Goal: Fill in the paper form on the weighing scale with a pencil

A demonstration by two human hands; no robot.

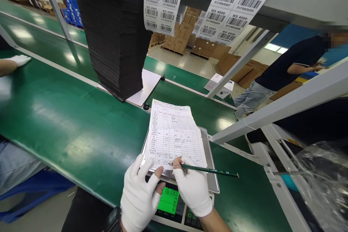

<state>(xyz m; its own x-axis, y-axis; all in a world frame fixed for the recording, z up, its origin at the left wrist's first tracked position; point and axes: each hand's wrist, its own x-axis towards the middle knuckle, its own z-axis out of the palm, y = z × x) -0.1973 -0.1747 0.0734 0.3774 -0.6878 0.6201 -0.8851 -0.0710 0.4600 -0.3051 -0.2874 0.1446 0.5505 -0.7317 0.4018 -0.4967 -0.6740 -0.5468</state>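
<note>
The right hand (193, 188), in a white glove with cut fingertips, has its grip clamped on a green pencil (209, 170), pinched near the tip between thumb and first fingers, the shaft pointing out to the right and the point resting on the bottom rows of a printed form (174, 134). The left hand (140, 195), gloved the same way, lies flat with fingers spread, pressing the lower left corner of the form and clamped on nothing. The form lies on the steel pan of a scale (213, 174) whose green display (168, 200) glows between the two wrists; the scale stands on the green counter (67, 123). The form looks thin, light and limp, likely to slide on the smooth pan, so it is best pinned flat or lifted by an edge; the pencil is light and stiff. Beyond stands a stack of black sheets (114, 36), and barcode labels (163, 0) hang overhead.
</note>
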